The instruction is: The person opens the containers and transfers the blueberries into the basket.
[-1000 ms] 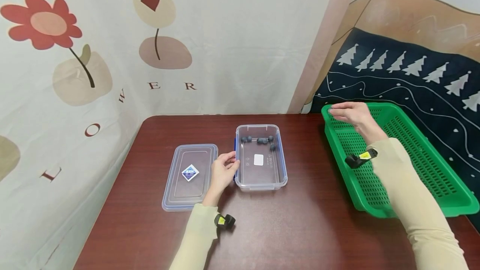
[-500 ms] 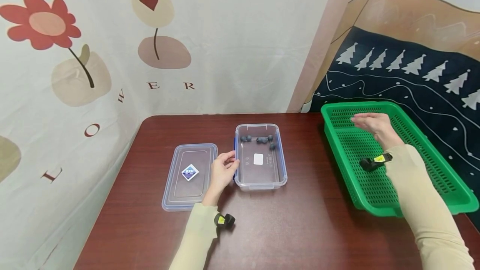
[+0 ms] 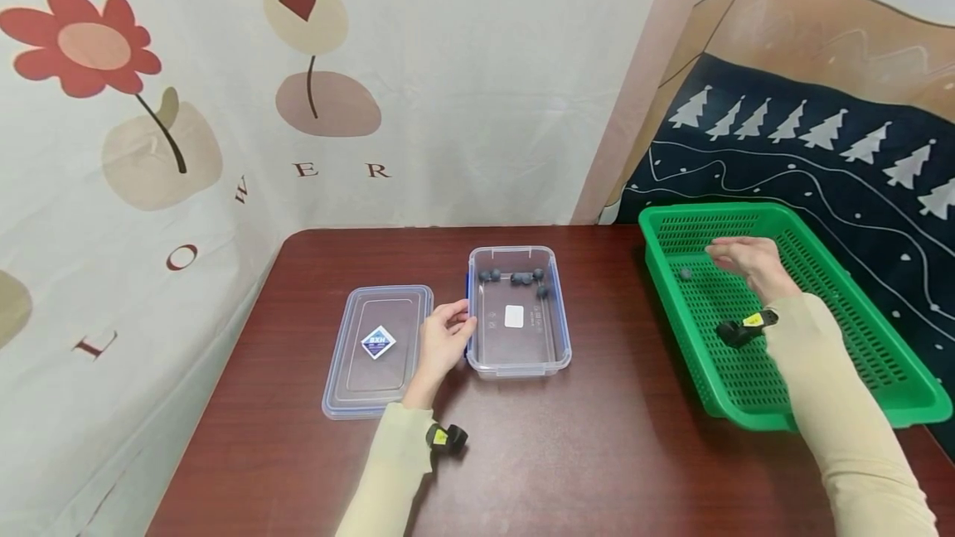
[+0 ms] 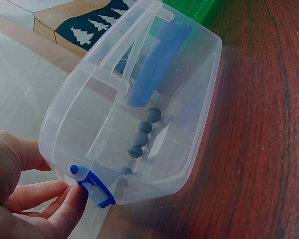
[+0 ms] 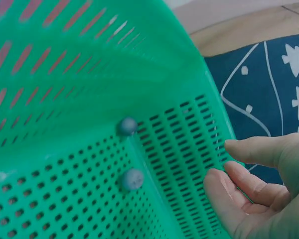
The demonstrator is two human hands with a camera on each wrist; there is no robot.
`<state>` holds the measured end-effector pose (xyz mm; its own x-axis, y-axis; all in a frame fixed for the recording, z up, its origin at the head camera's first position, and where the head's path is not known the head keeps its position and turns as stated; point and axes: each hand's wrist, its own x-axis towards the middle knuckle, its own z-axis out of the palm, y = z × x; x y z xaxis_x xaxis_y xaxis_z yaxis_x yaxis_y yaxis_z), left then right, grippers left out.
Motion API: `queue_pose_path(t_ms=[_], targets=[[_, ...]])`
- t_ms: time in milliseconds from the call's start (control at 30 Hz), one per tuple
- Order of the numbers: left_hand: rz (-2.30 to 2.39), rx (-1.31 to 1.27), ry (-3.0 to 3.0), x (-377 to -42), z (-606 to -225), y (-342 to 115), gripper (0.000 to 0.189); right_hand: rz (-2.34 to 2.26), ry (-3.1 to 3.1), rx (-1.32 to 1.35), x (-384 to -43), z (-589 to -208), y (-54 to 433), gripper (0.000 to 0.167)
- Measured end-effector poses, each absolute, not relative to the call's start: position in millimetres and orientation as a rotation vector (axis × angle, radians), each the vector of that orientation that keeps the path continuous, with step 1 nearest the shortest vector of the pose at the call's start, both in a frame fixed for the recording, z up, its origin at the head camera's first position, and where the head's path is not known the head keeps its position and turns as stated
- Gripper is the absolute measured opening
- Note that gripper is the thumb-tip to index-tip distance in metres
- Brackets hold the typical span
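Note:
A clear plastic food container [image 3: 515, 346] with a white label inside stands uncovered on the table. Several blueberries [image 3: 542, 292] lie toward its far end. My left hand [image 3: 445, 338] grips the container's left side; in the left wrist view, its fingers touch the blue latch [image 4: 100, 188]. Over the far part of the green basket [image 3: 675, 346] hovers my right hand [image 3: 752, 262]. In the right wrist view, thumb and fingers are apart and nothing shows between them. Two blueberries lie in the basket there, one blueberry [image 5: 133, 179] on the floor and another blueberry [image 5: 128, 126] near the side wall.
Left of the container, the clear lid [image 3: 376, 388] with a blue edge and a diamond sticker lies flat. The brown table [image 3: 582, 454] meets a printed cloth wall [image 3: 477, 147] at the back. A dark tree-patterned cloth [image 3: 791, 156] hangs behind the basket.
My right hand has moved from the basket's far left corner rightward and a little down. A blueberry now shows on the basket floor. My left hand has kept its place.

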<state>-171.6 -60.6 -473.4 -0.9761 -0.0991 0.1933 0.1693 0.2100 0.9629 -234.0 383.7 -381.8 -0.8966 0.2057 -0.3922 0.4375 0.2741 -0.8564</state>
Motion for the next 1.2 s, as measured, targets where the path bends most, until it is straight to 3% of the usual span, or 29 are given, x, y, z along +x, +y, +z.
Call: queue_pose_path(t_ms=[133, 300, 500, 767, 1000, 1200], targets=[[-1.83, -0.073, -2.273, -172, -474, -61, 0.029, -1.723, 2.334, 0.548, -238, -374, 375, 0.057], [-1.835, -0.066, -2.277, -172, -474, -61, 0.029, -1.827, 2.327, 0.502, -243, -362, 360, 0.009], [-1.84, -0.072, -2.275, -172, -475, -61, 0.029, -1.943, 2.288, 0.438, -250, -351, 340, 0.024], [-1.84, -0.075, -2.283, -166, -460, -59, 0.028, -1.945, 2.325, 0.386, -259, -342, 312, 0.01], [-1.842, -0.088, -2.29, -152, -432, -56, 0.028, -1.902, 2.374, 0.324, -265, -339, 286, 0.01], [-1.881, -0.08, -2.272, -153, -432, -57, 0.028, -1.893, 2.368, 0.287, -271, -339, 262, 0.035]])
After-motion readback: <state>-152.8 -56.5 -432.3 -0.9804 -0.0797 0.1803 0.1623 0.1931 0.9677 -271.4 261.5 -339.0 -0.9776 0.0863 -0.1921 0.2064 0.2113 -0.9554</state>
